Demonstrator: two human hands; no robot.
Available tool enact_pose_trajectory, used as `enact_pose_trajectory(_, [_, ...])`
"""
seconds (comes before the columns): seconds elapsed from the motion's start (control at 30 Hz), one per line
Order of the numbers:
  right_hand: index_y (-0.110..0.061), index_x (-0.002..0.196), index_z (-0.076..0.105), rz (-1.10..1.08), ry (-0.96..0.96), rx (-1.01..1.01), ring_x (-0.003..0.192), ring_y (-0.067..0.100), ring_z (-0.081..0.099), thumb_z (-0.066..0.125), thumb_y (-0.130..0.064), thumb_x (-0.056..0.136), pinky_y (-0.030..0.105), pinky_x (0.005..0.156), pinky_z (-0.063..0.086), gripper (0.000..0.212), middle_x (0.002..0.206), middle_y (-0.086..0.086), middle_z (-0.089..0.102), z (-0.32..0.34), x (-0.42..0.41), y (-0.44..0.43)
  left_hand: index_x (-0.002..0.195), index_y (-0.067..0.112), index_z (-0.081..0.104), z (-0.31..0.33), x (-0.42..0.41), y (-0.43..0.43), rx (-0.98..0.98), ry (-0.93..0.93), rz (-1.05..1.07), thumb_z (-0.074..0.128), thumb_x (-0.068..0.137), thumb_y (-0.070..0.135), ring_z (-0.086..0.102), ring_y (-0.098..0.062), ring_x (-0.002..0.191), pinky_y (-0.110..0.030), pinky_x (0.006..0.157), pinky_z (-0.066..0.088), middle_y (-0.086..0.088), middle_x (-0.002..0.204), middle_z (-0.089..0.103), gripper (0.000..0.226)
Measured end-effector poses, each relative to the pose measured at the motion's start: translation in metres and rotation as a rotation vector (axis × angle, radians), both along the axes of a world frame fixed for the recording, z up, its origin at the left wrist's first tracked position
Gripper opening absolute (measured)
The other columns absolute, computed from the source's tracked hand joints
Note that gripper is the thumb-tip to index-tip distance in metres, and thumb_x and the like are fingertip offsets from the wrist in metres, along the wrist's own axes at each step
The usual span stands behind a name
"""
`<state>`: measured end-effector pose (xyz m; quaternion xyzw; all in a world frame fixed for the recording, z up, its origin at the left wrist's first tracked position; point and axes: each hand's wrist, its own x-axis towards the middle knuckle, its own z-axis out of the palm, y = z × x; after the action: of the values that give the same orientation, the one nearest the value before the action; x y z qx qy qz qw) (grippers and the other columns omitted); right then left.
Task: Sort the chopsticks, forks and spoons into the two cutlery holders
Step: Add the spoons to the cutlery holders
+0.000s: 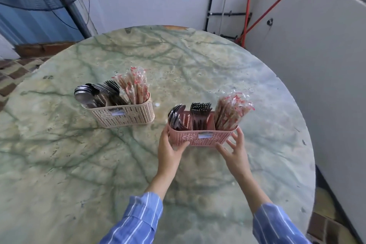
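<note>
Our left hand (168, 150) fingers curl round one end of the pink holder (200, 137), at four o'clock from the beige holder (126, 115), our right hand (236, 154) fingers spread open on the other, so we should move it level.

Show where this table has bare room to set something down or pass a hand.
Bare table: the wide near-left stretch before the beige holder, and the far side beyond both holders. Crowded: the gap between it and the pink holder, with left hand and right hand at its ends.
</note>
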<state>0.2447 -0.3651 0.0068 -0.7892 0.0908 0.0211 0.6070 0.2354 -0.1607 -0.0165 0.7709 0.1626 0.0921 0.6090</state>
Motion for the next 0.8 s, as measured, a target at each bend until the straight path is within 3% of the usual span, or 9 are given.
enact_pose_trajectory(0.07, [-0.026,0.144,0.025,0.006,-0.003,0.001,0.117,0.018,0.055,0.075,-0.009,0.082,0.019,0.086,0.046,0.081,0.135,0.001,0.048,-0.004,0.008,-0.003,0.134,0.016,0.046,-0.002,0.003,-0.004,0.005,0.000,0.044,0.086,0.067,0.018,0.062,-0.005,0.108,-0.037,0.093,0.053,0.007,0.120,0.062,0.078])
enact_pose_trajectory(0.13, [-0.023,0.142,0.026,0.014,-0.009,-0.001,0.116,0.021,0.057,0.075,-0.009,0.081,0.019,0.085,0.046,0.080,0.132,0.003,0.051,-0.007,0.017,-0.004,0.131,0.016,0.048,-0.002,0.007,-0.008,0.004,0.000,0.082,0.086,0.067,0.012,0.063,-0.002,0.105,-0.028,0.091,0.052,0.012,0.116,0.062,0.075])
enact_pose_trajectory(0.2, [-0.022,0.141,0.027,0.032,-0.026,0.003,0.114,0.021,0.057,0.076,-0.010,0.080,0.020,0.086,0.047,0.080,0.128,0.002,0.051,-0.009,0.027,-0.006,0.128,0.016,0.049,-0.002,0.012,-0.010,0.020,-0.005,0.112,0.085,0.066,0.011,0.064,-0.007,0.106,-0.021,0.087,0.051,0.010,0.115,0.063,0.072])
enact_pose_trajectory(0.33, [-0.021,0.141,0.027,0.068,-0.026,0.028,0.111,0.020,0.056,0.075,-0.007,0.080,0.037,0.095,0.049,0.079,0.122,-0.003,0.051,-0.007,0.049,-0.006,0.132,0.011,0.048,-0.001,0.032,-0.009,0.061,0.002,0.138,0.085,0.068,0.013,0.061,-0.006,0.108,-0.021,0.091,0.050,0.001,0.122,0.063,0.074])
enact_pose_trajectory(0.5, [-0.018,0.140,0.027,0.079,-0.049,0.020,0.111,0.023,0.056,0.076,-0.004,0.080,0.041,0.097,0.048,0.079,0.124,0.003,0.051,-0.010,0.080,-0.003,0.131,0.010,0.047,0.001,0.060,-0.005,0.065,-0.001,0.137,0.084,0.068,0.010,0.062,-0.004,0.104,-0.017,0.089,0.049,0.000,0.117,0.064,0.073])
enact_pose_trajectory(0.63, [-0.021,0.139,0.027,0.093,-0.051,0.012,0.112,0.023,0.056,0.077,-0.008,0.079,0.039,0.095,0.049,0.079,0.124,0.003,0.052,-0.012,0.099,0.000,0.128,0.017,0.047,0.001,0.077,-0.001,0.058,0.006,0.127,0.083,0.069,0.009,0.063,-0.008,0.105,-0.022,0.087,0.052,0.002,0.115,0.064,0.069])
enact_pose_trajectory(0.8, [-0.027,0.138,0.027,0.114,-0.047,0.028,0.107,0.019,0.057,0.076,-0.008,0.080,0.037,0.091,0.049,0.078,0.122,-0.001,0.051,-0.010,0.115,0.004,0.135,0.020,0.042,-0.006,0.092,0.007,0.084,0.021,0.119,0.085,0.067,0.024,0.057,-0.013,0.118,-0.040,0.102,0.046,0.002,0.126,0.059,0.080])
